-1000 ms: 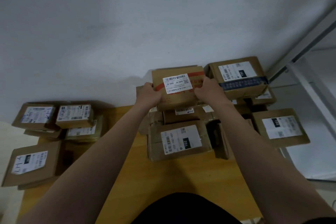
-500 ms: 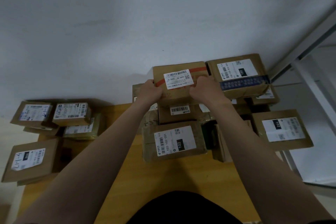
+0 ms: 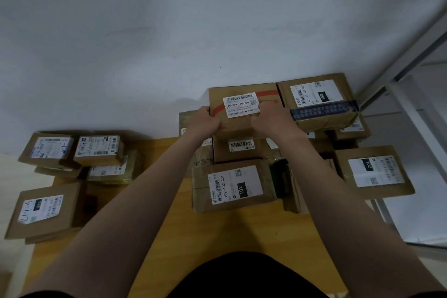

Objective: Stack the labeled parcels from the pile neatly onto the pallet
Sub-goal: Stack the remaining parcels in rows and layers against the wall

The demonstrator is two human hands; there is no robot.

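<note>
Nearest, on the wooden platform, a parcel is showing "102-102-C01". Beyond it, the left hand and right hand are both clasping the near edge of the J6-S04 parcel, which is sitting atop the stack. It is looking like stiff, light cardboard, so opposite side edges seem the safest hold. The "150" parcel is sitting just beside it.

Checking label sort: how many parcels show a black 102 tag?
2: the front 102 parcel at the stack's near side, the right 102 parcel at its right edge. Other labels may be hidden underneath.
</note>
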